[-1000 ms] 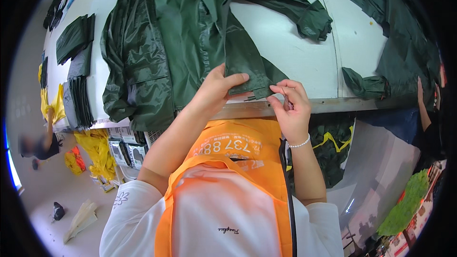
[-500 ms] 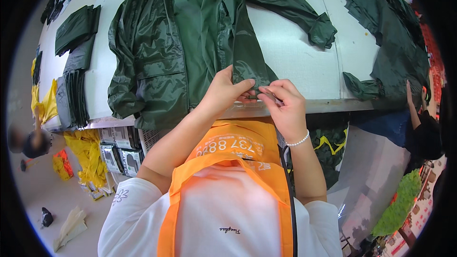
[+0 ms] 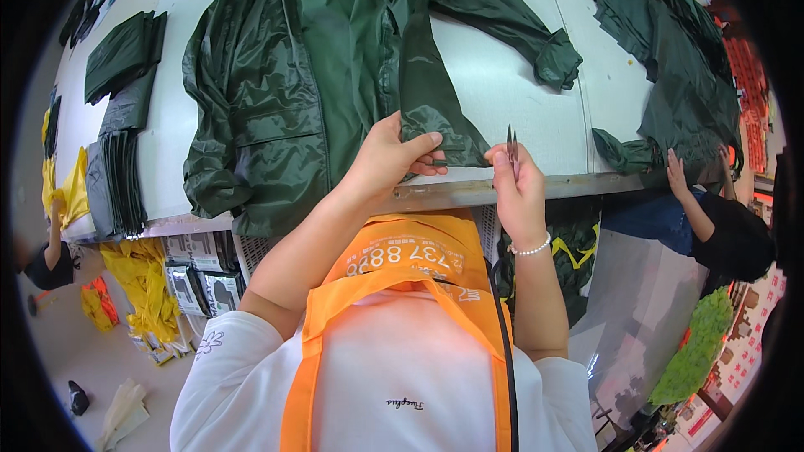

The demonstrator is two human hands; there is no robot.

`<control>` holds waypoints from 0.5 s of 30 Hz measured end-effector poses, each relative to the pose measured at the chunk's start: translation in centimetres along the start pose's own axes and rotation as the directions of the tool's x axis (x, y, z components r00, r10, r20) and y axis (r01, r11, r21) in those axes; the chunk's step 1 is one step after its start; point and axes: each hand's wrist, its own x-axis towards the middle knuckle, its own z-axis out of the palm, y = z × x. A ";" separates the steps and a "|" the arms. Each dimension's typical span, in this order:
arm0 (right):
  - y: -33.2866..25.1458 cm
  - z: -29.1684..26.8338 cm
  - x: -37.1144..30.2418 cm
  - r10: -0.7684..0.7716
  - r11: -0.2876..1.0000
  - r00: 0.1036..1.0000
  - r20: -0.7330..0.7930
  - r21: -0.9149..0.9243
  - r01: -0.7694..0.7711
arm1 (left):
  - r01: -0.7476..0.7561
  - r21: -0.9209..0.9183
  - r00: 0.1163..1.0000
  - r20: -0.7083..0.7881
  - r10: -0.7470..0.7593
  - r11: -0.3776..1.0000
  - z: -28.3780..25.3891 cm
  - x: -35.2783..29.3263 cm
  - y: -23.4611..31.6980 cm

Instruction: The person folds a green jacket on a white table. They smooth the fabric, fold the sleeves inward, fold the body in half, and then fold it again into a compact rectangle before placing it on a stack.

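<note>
A dark green rain jacket (image 3: 272,117) lies spread open on the table, with its paler green inside showing in the middle. At its lower front corner, my left hand (image 3: 387,157) grips the hem between thumb and fingers, close to the table edge. To the right of that corner my right hand (image 3: 521,192) is closed around small thread snips (image 3: 512,142), blades pointing up and away from me. The snips are just off the cloth. One jacket sleeve (image 3: 511,21) stretches out to the right.
The white table (image 3: 494,121) has a metal front edge (image 3: 452,193). Folded dark garments (image 3: 124,180) are stacked at the left. More dark green garments (image 3: 691,100) lie at the right, where another person's hand (image 3: 677,174) touches them. Yellow garments (image 3: 144,280) hang below left.
My right hand has moved from the jacket's hem slightly right, and the snips now point upward in it. My left hand stays on the hem. The view has shifted slightly.
</note>
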 end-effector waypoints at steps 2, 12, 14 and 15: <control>-0.3 -0.3 -0.2 -0.137 0.981 0.989 0.062 -0.134 0.144 | 0.016 0.012 1.000 0.002 -0.016 1.000 -0.1 0.1 0.1; -1.9 -1.2 1.1 -0.383 0.745 0.884 0.268 -0.475 0.467 | -0.006 0.053 1.000 0.031 0.004 0.999 1.1 0.0 0.9; -2.1 -1.2 1.3 -0.390 0.724 0.880 0.271 -0.500 0.475 | 0.007 0.051 1.000 0.025 -0.009 0.999 1.3 0.1 0.8; -2.1 -1.3 1.5 -0.392 0.714 0.875 0.283 -0.507 0.483 | -0.003 0.051 1.000 0.017 0.002 0.999 1.4 0.2 0.7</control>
